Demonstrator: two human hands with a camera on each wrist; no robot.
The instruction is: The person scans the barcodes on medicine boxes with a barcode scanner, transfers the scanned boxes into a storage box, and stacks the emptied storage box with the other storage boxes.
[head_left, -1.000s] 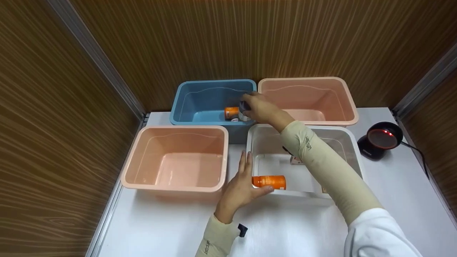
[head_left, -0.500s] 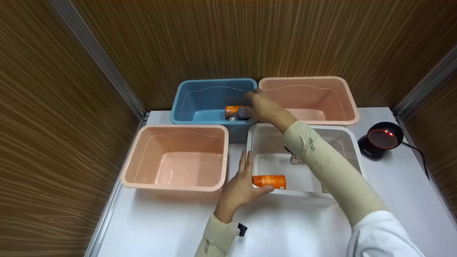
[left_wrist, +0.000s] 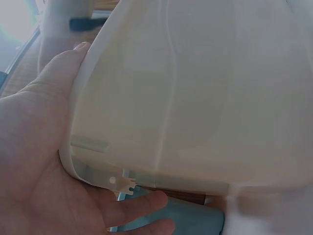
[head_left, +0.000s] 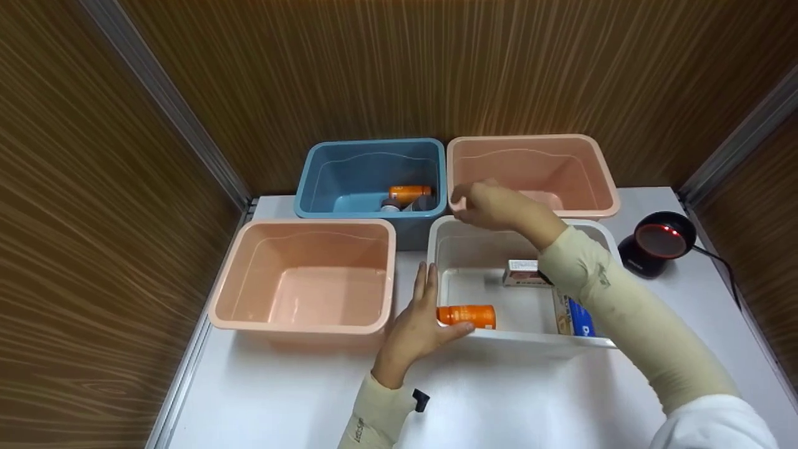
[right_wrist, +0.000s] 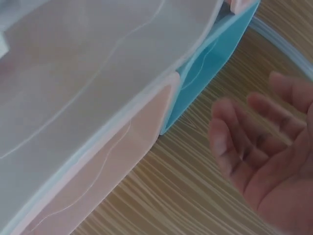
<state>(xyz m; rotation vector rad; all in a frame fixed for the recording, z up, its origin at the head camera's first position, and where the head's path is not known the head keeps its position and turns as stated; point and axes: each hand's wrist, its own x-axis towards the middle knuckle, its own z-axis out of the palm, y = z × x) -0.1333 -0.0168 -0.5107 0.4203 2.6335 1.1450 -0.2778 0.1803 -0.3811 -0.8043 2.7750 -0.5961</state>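
Note:
My left hand (head_left: 411, 333) rests against the front left corner of the white bin (head_left: 530, 338), fingers extended along its side and thumb at the front rim. In the left wrist view, the hand (left_wrist: 39, 147) spans that corner. An orange bottle (head_left: 474, 316) lies inside, just beside the thumb. My right hand (head_left: 492, 204) hovers over the white bin's back rim, near the blue bin (head_left: 371, 215). The right wrist view shows this hand (right_wrist: 274, 166) with nothing in it, fingers loosely bent. Inside the blue bin lie another orange bottle (head_left: 406, 193), a dark-capped container (head_left: 423, 203) and a small capped bottle (head_left: 391, 206).
In the white bin are a small white-and-red box (head_left: 523, 274) and a blue-and-beige box (head_left: 580, 319). Pink bins stand at front left (head_left: 305, 329) and back right (head_left: 536, 140). A black scanner (head_left: 658, 243) with red lights and a cable stands at the right.
My right hand has let go of the dark-capped container in the blue bin and moved right and toward me, over the white bin's back rim. The left hand has stayed in place.

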